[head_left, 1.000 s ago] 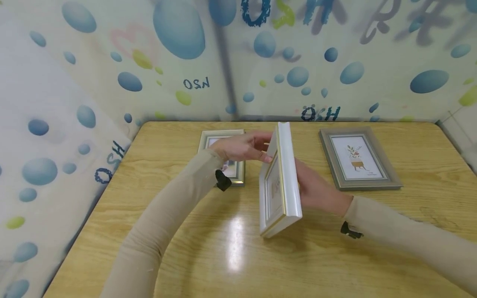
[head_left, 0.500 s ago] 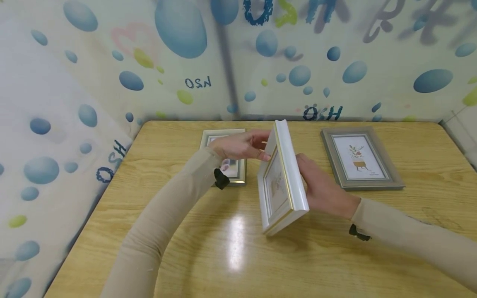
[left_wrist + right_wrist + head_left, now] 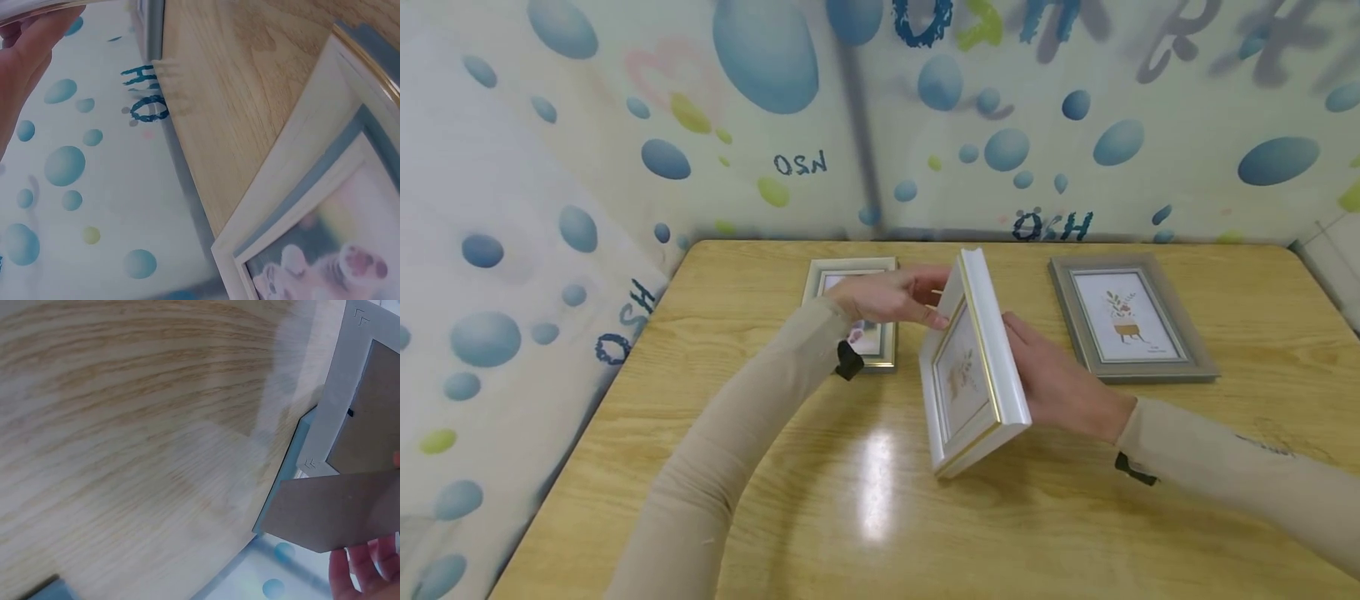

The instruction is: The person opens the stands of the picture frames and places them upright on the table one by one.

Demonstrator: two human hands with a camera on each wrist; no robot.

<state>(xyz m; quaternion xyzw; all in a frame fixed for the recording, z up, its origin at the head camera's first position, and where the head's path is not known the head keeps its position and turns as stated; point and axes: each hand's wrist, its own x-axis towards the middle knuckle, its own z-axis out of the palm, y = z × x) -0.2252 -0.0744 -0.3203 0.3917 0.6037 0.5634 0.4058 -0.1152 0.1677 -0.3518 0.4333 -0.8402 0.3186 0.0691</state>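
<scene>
A white photo frame (image 3: 967,379) with a thin gold inner line stands tilted over the middle of the table, a plant picture on its face. My left hand (image 3: 891,298) grips its far side, thumb on the front and fingers going behind. Behind the frame is my right hand (image 3: 1060,387), its fingertips partly hidden in the head view. In the right wrist view the frame's back (image 3: 322,440) shows, with a brown backing-board stand (image 3: 337,509) swung out from it. Fingers of the right hand (image 3: 369,572) hold that stand by its edge.
A cream photo frame (image 3: 887,350) with an animal picture lies flat at the back, partly under my left hand. To the right lies a grey-brown photo frame (image 3: 1195,354) with a plant picture. The wooden table (image 3: 760,500) meets a patterned wall covering (image 3: 737,200) behind.
The white frame has turned slightly, its near right corner shifting to the right so more of its face shows. My right hand has moved a little right; the left keeps its grip.
</scene>
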